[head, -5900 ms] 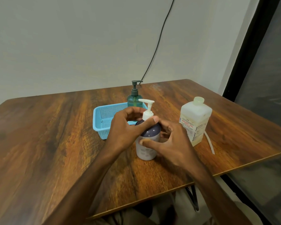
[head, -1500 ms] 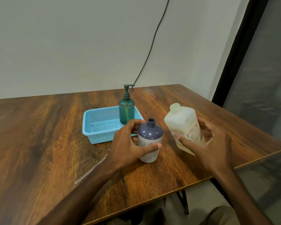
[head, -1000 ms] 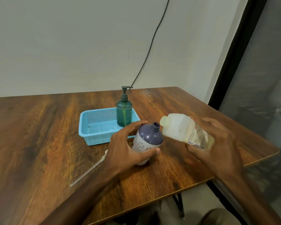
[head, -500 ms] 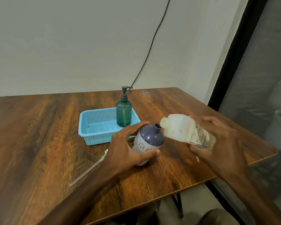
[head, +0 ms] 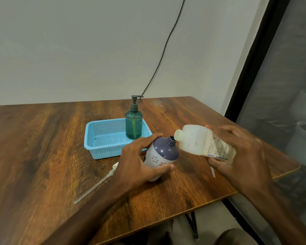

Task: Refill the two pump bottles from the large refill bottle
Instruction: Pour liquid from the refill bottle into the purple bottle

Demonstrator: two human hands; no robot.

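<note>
On the wooden table (head: 34,147), furthest left, a detached white pump head with its dip tube (head: 94,187) lay flat. Beyond it stood a blue mesh basket (head: 95,138), with a green pump bottle (head: 133,124) upright in its right rear corner, pump fitted. Just in front of the basket, the left hand (head: 138,163) gripped the purple-and-white bottle (head: 163,154), fingers curled over its shoulder and thumb underneath. That bottle was tilted right, its base on the table and its neck uncovered. The large refill bottle (head: 200,140) was held clear of the table, nearly horizontal, its mouth just beside the open neck. Whether that mouth was capped could not be determined. The right hand (head: 240,152) was wrapped round the refill bottle's lower body. A second thin tube (head: 213,172) lay on the table below that hand, partly hidden.
</note>
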